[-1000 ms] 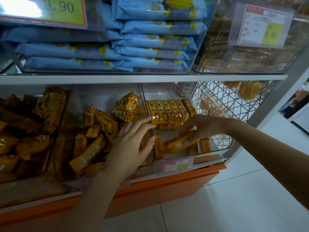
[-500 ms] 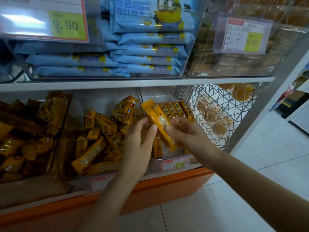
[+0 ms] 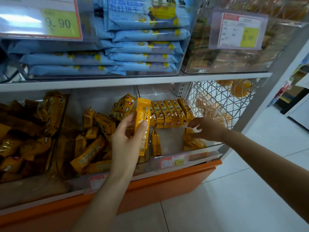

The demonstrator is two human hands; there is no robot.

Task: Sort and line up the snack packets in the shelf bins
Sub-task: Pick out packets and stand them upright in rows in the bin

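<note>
In the head view, we hold a long yellow packet (image 3: 143,124) upright at the centre of the frame. Our left hand (image 3: 127,139) wraps its lower half, thumb on the front face and fingers curled behind. It hangs over the divide between the jumbled middle bin (image 3: 100,99) and the right bin (image 3: 205,148). To do this step well, we judge we should first match it to its kind. It looks longer than the packets in the lined-up row (image 3: 168,111) at the back of the right bin, so it may belong with the jumble. Right of centre, our right hand (image 3: 200,129) reaches into the right bin, fingers partly spread and blurred, just above the loose packets (image 3: 194,143). Whether it pinches one, we cannot tell.
</note>
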